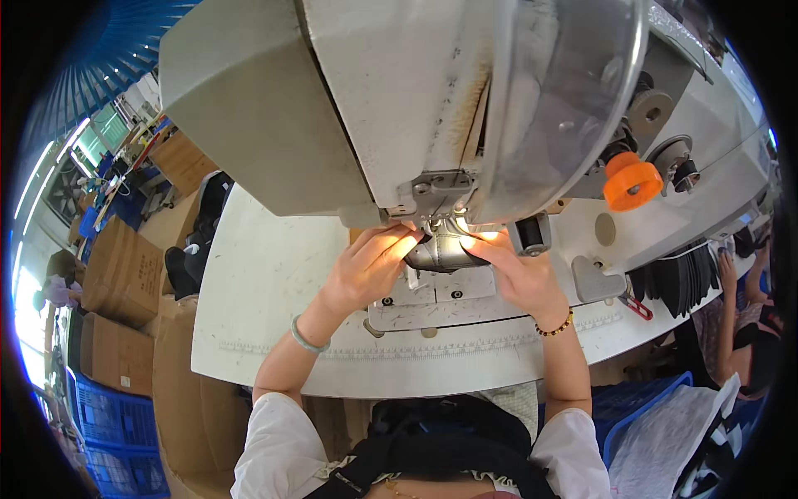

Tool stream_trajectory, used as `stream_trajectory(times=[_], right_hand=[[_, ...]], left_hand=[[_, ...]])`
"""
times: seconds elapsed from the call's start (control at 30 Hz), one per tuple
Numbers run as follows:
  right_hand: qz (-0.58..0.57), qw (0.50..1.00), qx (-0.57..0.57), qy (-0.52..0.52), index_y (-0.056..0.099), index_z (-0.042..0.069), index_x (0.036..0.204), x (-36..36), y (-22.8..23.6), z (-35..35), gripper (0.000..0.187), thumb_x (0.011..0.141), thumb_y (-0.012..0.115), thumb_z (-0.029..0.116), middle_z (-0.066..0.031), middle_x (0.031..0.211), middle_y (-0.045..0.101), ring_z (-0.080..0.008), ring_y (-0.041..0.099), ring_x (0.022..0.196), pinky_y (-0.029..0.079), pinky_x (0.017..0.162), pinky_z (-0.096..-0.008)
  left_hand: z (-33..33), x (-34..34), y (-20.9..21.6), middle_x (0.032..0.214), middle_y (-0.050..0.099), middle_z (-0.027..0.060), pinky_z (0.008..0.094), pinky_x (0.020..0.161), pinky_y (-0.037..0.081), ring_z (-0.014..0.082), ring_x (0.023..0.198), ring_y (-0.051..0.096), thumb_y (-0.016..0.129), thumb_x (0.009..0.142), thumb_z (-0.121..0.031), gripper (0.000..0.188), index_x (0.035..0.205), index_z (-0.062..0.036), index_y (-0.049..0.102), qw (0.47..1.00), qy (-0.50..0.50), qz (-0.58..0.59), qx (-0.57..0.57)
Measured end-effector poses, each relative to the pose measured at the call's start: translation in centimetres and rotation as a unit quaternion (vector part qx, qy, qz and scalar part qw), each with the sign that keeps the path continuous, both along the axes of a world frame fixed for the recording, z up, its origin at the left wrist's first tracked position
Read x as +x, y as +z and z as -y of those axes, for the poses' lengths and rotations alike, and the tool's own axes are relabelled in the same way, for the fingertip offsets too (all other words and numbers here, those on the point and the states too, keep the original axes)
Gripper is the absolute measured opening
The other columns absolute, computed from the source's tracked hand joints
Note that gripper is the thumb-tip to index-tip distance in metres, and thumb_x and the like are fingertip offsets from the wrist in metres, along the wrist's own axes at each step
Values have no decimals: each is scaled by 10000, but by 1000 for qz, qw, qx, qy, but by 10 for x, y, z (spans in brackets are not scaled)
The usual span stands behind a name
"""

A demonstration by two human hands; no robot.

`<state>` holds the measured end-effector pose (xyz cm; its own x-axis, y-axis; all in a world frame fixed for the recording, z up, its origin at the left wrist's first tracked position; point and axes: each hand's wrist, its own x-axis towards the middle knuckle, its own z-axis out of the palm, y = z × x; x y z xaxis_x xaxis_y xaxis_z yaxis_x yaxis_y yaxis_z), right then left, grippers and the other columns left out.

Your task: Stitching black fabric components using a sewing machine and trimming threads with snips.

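Note:
Under the needle area of a sewing machine [439,185] lies a dark, glossy curved piece [447,253] with a stitched seam. My left hand [367,268] pinches its left end, the fingertips close together beside the presser foot. From the other side my right hand [522,270] grips the right end, thumb pressed on top and fingers partly hidden beneath the machine head. Bright lamp light falls on the fingertips. Just below the piece sits the metal needle plate [428,293].
An orange knob [632,181] juts from the machine's right. Stacked black pieces [677,279] and red-handled snips [638,308] lie on the white table [266,291]. Cardboard boxes [123,270] and blue crates [116,437] stand left. Another person's arm [727,312] shows far right.

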<state>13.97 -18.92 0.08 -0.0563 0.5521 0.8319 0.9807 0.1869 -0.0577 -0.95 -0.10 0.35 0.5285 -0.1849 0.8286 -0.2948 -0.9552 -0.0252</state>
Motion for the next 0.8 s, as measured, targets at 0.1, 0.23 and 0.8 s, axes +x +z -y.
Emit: stream_trajectory(times=[0.1,0.23,0.8], right_hand=[[-8,1000,-5,5,583,8,855,-1,1,-2,233,631,575,-55,-96,874,555,-332,562,957,472,769,-420],[10,1000,-6,-12,590,8,854,-1,4,-1,240,621,587,-52,-96,896,545,-321,563,917,475,742,-405],[-25,999,27,1,570,11,764,7,4,-6,154,636,609,-67,-81,854,511,-253,547,736,472,605,-344]], left_hand=[[-1,0,-4,979,613,77,278,754,540,226,884,620,649,613,88,376,980,6,638,1000,9,1,-3],[-2,-1,-6,987,605,74,288,744,543,229,888,625,657,631,84,342,962,-3,641,999,-13,31,31],[-6,2,-5,889,638,86,325,714,545,266,840,637,655,649,61,296,939,4,675,998,-45,26,-26]])
